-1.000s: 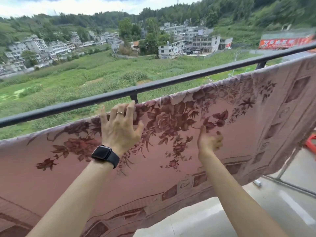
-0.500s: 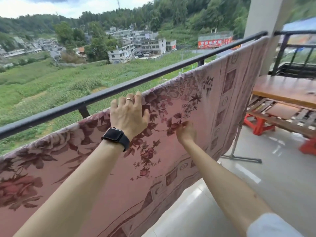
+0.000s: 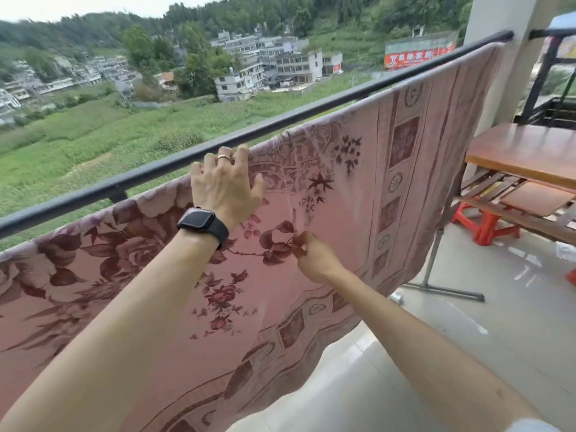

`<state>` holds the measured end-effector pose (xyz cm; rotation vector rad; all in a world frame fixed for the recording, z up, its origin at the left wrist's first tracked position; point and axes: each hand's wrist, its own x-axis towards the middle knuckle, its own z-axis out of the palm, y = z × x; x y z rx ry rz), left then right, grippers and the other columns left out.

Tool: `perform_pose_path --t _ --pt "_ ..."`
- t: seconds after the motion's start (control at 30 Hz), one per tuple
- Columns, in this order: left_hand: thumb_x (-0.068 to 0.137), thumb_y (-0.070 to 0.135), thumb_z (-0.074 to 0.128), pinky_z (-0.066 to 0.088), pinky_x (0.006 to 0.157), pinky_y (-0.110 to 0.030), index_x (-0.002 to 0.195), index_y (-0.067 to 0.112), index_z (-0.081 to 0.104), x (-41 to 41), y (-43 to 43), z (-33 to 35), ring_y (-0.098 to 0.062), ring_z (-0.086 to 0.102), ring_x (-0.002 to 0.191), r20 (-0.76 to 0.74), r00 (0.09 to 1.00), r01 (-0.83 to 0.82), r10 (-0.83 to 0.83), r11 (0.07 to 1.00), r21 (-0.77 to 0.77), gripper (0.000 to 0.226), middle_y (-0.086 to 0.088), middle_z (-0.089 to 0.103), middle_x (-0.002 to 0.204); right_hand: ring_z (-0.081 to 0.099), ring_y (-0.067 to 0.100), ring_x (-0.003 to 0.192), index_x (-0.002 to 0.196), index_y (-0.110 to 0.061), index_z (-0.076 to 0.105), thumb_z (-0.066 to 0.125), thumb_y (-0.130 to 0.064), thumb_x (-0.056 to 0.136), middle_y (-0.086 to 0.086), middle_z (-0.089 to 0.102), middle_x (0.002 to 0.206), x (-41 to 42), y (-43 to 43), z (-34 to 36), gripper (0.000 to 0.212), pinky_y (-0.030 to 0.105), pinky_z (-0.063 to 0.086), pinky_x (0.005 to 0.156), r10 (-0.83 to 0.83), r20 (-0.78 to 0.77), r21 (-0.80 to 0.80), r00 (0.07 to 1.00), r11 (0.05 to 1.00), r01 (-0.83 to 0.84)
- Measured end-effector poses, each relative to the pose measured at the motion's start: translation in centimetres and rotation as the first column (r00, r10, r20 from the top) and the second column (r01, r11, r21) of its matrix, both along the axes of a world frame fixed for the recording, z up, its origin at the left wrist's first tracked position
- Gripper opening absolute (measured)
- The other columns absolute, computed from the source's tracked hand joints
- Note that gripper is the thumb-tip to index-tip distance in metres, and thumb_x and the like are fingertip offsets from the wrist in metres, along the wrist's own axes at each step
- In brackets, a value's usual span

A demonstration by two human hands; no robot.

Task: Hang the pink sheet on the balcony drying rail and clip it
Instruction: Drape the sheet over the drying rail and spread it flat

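The pink sheet (image 3: 343, 213), printed with dark red flowers and a patterned border, hangs draped over a drying rail that the cloth hides, just inside the black balcony railing (image 3: 280, 123). My left hand (image 3: 224, 185), with a ring and a black watch on the wrist, lies flat on the sheet's top fold, fingers spread over the edge. Lower down, my right hand (image 3: 311, 257) pinches a small fold of the sheet's front face between thumb and fingers. No clip is visible.
A wooden table (image 3: 526, 151) stands at the right with red plastic stools (image 3: 486, 222) under it. The drying stand's metal foot (image 3: 445, 291) rests on the tiled floor. A white pillar (image 3: 498, 67) rises at the far right end of the railing.
The view has swung right along the sheet. My left hand slid right along the top fold. My right hand moved lower and closed into a pinch on the cloth.
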<state>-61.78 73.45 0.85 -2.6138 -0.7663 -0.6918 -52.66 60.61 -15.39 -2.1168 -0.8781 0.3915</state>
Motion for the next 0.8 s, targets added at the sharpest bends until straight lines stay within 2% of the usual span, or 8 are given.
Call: perform_pose_path --t 0.07,0.13,0.23,0.37,0.5,0.67,0.8 --pt "0.09 0.051 0.045 0.04 0.091 -0.051 0.135 0.015 0.042 3.3 -1.5 0.0 -0.039 0.055 0.108 -0.008 1.0 -0.004 0.004 1.0 -0.003 0.058 -0.017 0.058 0.124 0.061 0.03 0.106 0.117 -0.014 0.058 0.047 -0.032 0.097 0.009 0.059 0.121 2.6 -2.0 0.9 0.029 0.042 0.051 0.09 0.053 0.026 0.007 0.998 0.999 -0.053" --pt "0.09 0.05 0.046 0.039 0.094 -0.051 0.139 0.012 0.04 6.8 -3.1 -0.1 -0.039 0.053 0.113 -0.016 1.0 -0.012 0.012 1.0 -0.005 0.062 -0.018 0.056 0.128 0.061 0.025 0.105 0.114 -0.018 0.06 0.049 -0.035 0.095 0.004 0.06 0.118 6.0 -4.9 1.6 0.028 0.04 0.051 0.092 -0.002 0.084 0.052 0.996 0.999 -0.002" --pt "0.091 0.052 0.046 0.036 0.098 -0.052 0.141 0.013 0.037 12.0 -5.3 -0.1 -0.04 0.049 0.119 -0.03 0.999 -0.022 0.021 0.999 -0.026 0.065 -0.019 0.05 0.136 0.055 0.017 0.113 0.121 -0.024 0.056 0.053 -0.039 0.094 -0.003 0.057 0.124 12.0 -9.7 1.9 0.031 0.037 0.047 0.096 -0.09 0.135 0.095 0.987 0.993 0.077" --pt "0.089 0.055 0.045 0.037 0.097 -0.055 0.141 0.013 0.039 19.5 -7.1 -0.1 -0.037 0.053 0.116 -0.041 0.999 0.024 -0.024 1.0 0.009 0.067 -0.016 0.055 0.132 0.05 0.015 0.118 0.124 -0.027 0.054 0.052 -0.04 0.093 -0.007 0.056 0.126 19.9 -14.8 1.9 0.034 0.036 0.045 0.099 -0.222 0.195 0.157 0.955 0.969 0.193" --pt "0.091 0.054 0.044 0.048 0.086 -0.048 0.141 0.013 0.039 28.1 -8.7 0.3 -0.034 0.06 0.106 -0.05 0.99 0.13 -0.129 0.991 0.029 0.065 -0.013 0.06 0.124 0.048 0.012 0.118 0.124 -0.027 0.055 0.054 -0.038 0.094 -0.01 0.055 0.126 27.7 -18.0 2.0 0.032 0.031 0.042 0.097 -0.345 0.225 0.192 0.911 0.932 0.306" --pt "0.093 0.052 0.043 0.052 0.077 -0.042 0.136 0.017 0.041 40.5 -11.3 0.8 -0.029 0.063 0.093 -0.049 0.962 0.269 -0.268 0.963 0.01 0.055 -0.008 0.063 0.113 0.05 0.014 0.12 0.126 -0.026 0.056 0.056 -0.034 0.094 -0.007 0.056 0.127 37.4 -20.5 2.4 0.032 0.028 0.041 0.099 -0.434 0.253 0.177 0.865 0.899 0.4" --pt "0.095 0.045 0.043 0.053 0.072 -0.04 0.127 0.016 0.045 50.2 -14.1 1.6 -0.028 0.064 0.091 -0.051 0.927 0.371 -0.372 0.928 -0.029 0.043 -0.007 0.063 0.107 0.049 0.014 0.121 0.126 -0.026 0.056 0.056 -0.034 0.094 -0.008 0.056 0.128 44.8 -22.4 3.9 0.033 0.028 0.039 0.097 -0.496 0.284 0.148 0.82 0.868 0.474"
